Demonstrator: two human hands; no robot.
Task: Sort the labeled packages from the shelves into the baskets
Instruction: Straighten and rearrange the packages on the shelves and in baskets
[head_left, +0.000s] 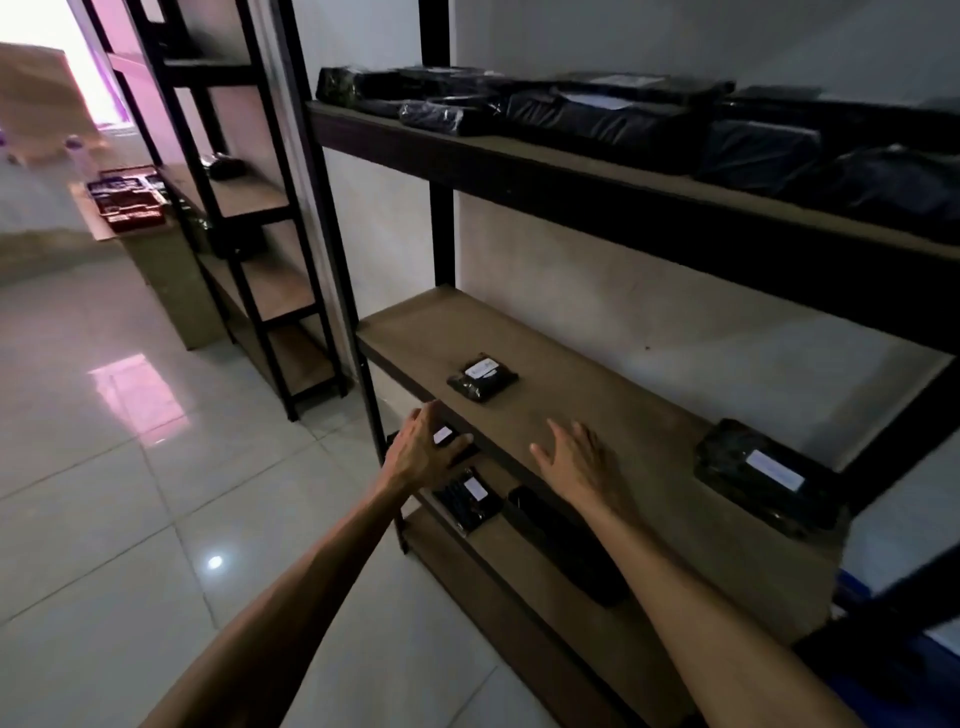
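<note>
A small black package (483, 376) with a white label lies on the middle shelf (597, 415). A larger black labeled package (763, 475) sits at that shelf's right end. My left hand (423, 452) reaches below the shelf's front edge and grips a small black labeled package (448, 439) there. Another labeled black package (467, 499) and a long dark one (566, 545) lie on the lower shelf. My right hand (576, 460) hovers over the middle shelf's front, fingers spread, holding nothing. Several black packages (597, 111) fill the top shelf.
A second black shelf unit (249, 218) stands to the left along the wall. Far left, red baskets (127, 200) with packages rest on a low cardboard box. Glossy white floor tiles (130, 467) spread to the left. Something blue (883, 670) shows at the lower right.
</note>
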